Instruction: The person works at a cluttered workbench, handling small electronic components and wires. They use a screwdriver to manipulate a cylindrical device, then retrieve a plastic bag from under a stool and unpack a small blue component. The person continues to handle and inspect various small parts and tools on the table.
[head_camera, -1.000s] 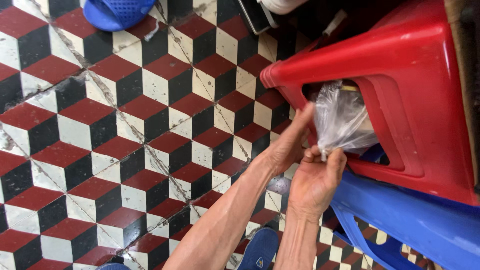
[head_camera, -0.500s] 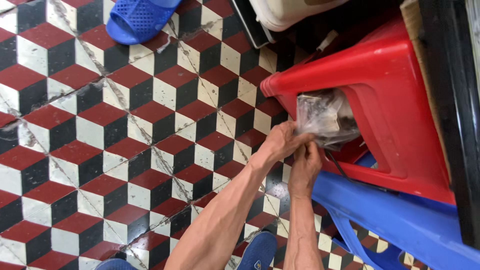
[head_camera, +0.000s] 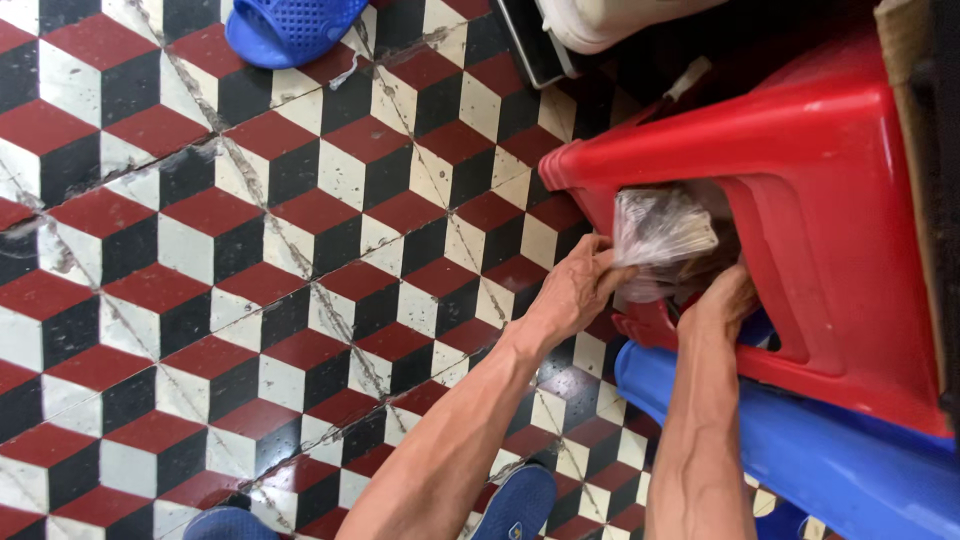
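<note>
A clear plastic bag with something pale packed inside sits against the opening under a red plastic stool. My left hand grips the bag's near left edge. My right hand holds it from below on the right, fingers partly hidden behind the bag and the stool's rim. Both forearms reach up from the bottom of the head view.
A blue plastic stool lies below the red one at the lower right. A blue perforated sandal lies at the top on the red, black and white tiled floor. My blue shoes show at the bottom. A white container is at the top.
The bag has moved from hanging between my hands to lying further in under the red stool, now flatter. Both hands followed it up and to the right.
</note>
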